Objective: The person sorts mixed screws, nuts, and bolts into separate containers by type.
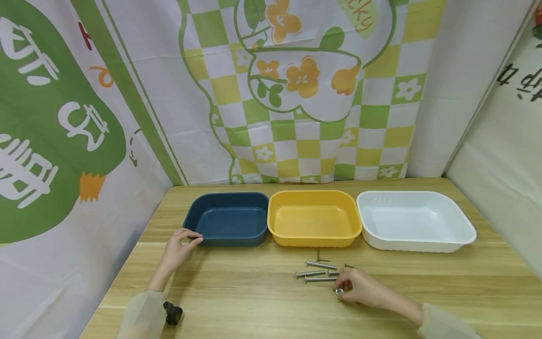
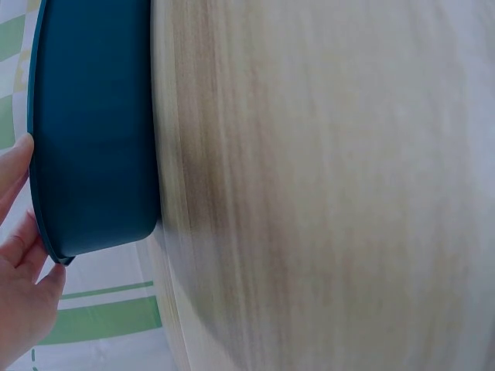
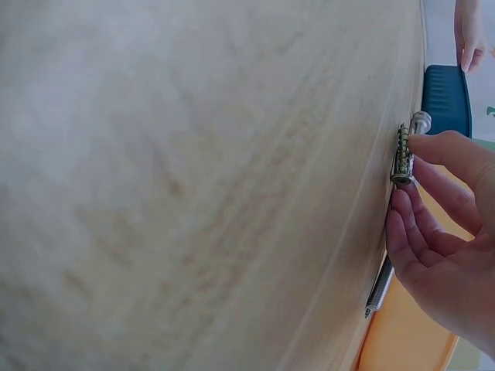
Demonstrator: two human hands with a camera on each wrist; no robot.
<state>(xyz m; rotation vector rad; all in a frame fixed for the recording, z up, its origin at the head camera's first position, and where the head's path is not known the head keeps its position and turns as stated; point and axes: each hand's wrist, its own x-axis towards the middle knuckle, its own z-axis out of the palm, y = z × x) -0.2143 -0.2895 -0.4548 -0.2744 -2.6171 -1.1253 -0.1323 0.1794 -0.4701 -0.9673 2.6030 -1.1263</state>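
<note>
Seemingly we're picking up: our right fingers (image 1: 345, 278) pinch a metal fastener (image 3: 402, 158), left fingers (image 1: 189, 233) hold the blue tray (image 1: 237, 242); next, likely a lift

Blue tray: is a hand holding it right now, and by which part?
Yes. The left hand holds the blue tray by its rim, at the near left corner.
</note>
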